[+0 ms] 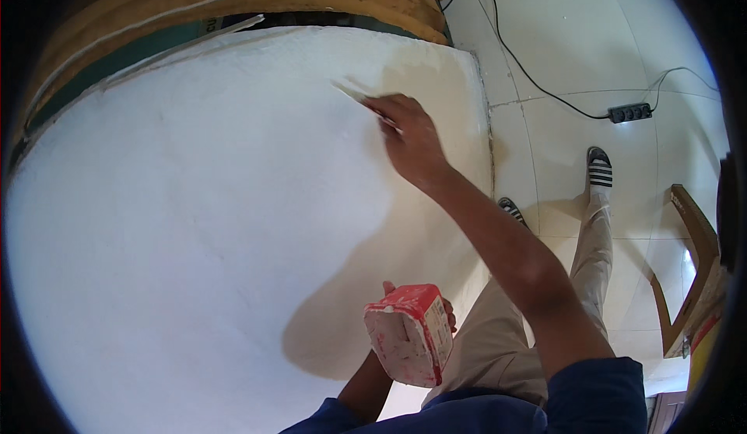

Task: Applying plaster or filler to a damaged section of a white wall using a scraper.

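White coated panel [194, 224] under right hand [408, 134], fingers [389, 115] pinched on putty blade [352, 91] just beyond fingertips. Left hand [412, 305], fingers wrapped behind red-and-white tub [410, 333]. Risks, likely: blade digging in, gouging wet coat; tilted tub dripping onto trousers [498, 340].

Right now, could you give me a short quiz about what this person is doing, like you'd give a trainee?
1. True or false: the right hand presses a flat scraper blade against the big white panel.
2. What does the left hand hold? A) a red and white tub B) a hammer C) a paint roller
3. Fill in: on the tiled floor, a black cable leads to a black power ____.

Key: 1 true; 2 A; 3 strip.
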The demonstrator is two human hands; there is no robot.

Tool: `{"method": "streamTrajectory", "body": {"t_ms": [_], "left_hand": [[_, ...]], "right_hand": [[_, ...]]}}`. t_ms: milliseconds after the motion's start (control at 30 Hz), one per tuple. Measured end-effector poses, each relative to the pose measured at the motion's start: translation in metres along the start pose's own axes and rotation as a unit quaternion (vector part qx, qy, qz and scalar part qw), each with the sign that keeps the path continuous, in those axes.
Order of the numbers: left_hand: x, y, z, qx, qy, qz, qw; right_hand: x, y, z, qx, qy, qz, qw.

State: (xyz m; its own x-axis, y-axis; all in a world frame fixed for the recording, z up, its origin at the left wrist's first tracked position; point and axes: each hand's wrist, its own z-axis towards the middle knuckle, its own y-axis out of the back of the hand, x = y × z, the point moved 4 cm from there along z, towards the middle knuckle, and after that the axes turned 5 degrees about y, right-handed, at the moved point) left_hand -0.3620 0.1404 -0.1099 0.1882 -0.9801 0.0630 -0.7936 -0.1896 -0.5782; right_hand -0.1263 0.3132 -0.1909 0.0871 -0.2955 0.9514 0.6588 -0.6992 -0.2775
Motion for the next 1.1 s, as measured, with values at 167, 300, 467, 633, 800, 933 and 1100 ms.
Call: {"method": "streamTrajectory", "body": {"t_ms": [167,300,467,633,800,933,1100], "left_hand": [[0.010,0.015,0.003,0.029,0.001,0.023,0.999],[0.018,0.011,-0.001,0.052,-0.003,-0.045,0.998],[0.021,0.007,-0.001,0.020,-0.009,-0.035,0.999],[0.022,-0.003,0.004,0.040,-0.026,-0.025,0.999],[0.034,0.003,0.010,0.028,-0.073,-0.056,0.995],[0.044,-0.004,0.002,0.013,-0.079,-0.056,0.995],[0.044,-0.018,0.005,0.007,-0.096,-0.062,0.993]], "right_hand": [[-0.031,-0.033,-0.001,0.023,0.031,-0.144,0.989],[-0.029,-0.018,-0.045,0.042,0.041,-0.118,0.991],[-0.054,0.023,-0.057,0.217,-0.146,0.045,0.964],[-0.077,0.020,-0.004,0.124,-0.413,0.571,0.698],[-0.135,-0.012,0.026,0.093,-0.504,0.427,0.745],[-0.160,-0.031,0.019,0.128,-0.529,0.321,0.775],[-0.179,-0.026,0.002,0.079,-0.526,0.180,0.828]]}}
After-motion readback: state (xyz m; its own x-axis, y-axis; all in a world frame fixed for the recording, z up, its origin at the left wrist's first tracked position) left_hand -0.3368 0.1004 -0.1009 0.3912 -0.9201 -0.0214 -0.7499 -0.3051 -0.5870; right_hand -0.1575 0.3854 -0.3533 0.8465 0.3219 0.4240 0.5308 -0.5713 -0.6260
